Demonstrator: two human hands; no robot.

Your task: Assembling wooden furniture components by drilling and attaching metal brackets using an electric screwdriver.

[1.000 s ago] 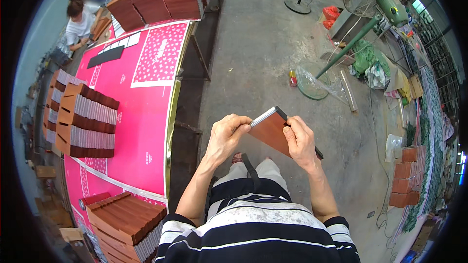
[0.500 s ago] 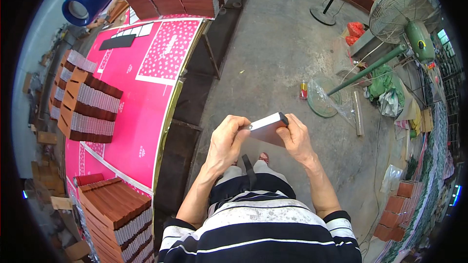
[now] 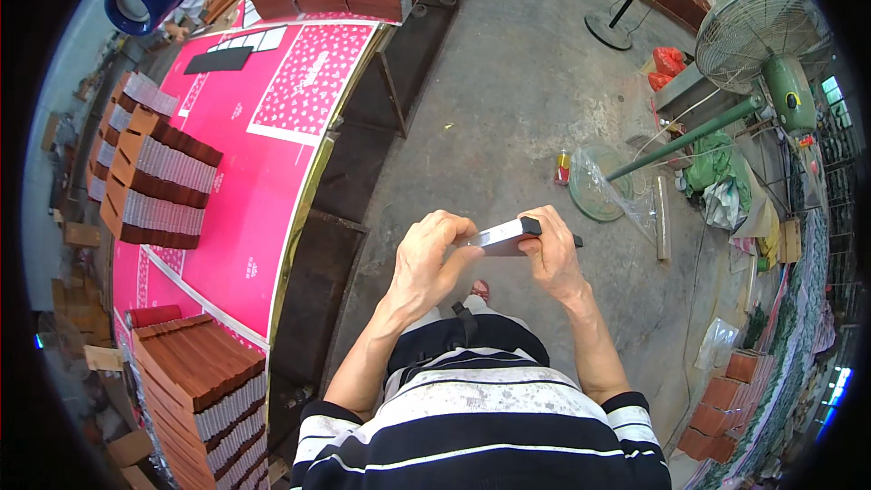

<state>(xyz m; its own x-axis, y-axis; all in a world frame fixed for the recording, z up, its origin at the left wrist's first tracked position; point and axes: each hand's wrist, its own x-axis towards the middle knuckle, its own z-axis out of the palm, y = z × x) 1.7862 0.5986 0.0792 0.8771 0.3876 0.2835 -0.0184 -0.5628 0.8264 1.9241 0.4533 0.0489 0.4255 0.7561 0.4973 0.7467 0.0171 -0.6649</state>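
Observation:
In front of my waist, both hands hold a small flat panel [image 3: 497,237] with a white-silver edge and black caps at its right corners. My left hand [image 3: 428,259] grips the left end, its thumb and fingers closed around it. At the other end my right hand [image 3: 555,259] pinches the panel near a black corner cap [image 3: 529,226]. A second black tip [image 3: 577,241] sticks out just beyond the right fingers. Most of the panel's broad face is turned out of sight, and both its ends are partly hidden by my fingers.
To the left stands a pink-covered table [image 3: 263,209] bearing stacked reddish-brown panels [image 3: 172,177]. A nearer stack [image 3: 200,372] sits at its front. A green pedestal fan [image 3: 758,41] and a red-yellow can [image 3: 562,166] stand on the concrete floor [image 3: 490,118] to the right.
The panel has been tilted so that less of its brown face shows, and a second black tip has appeared past my right hand. My left thumb has shifted along it.

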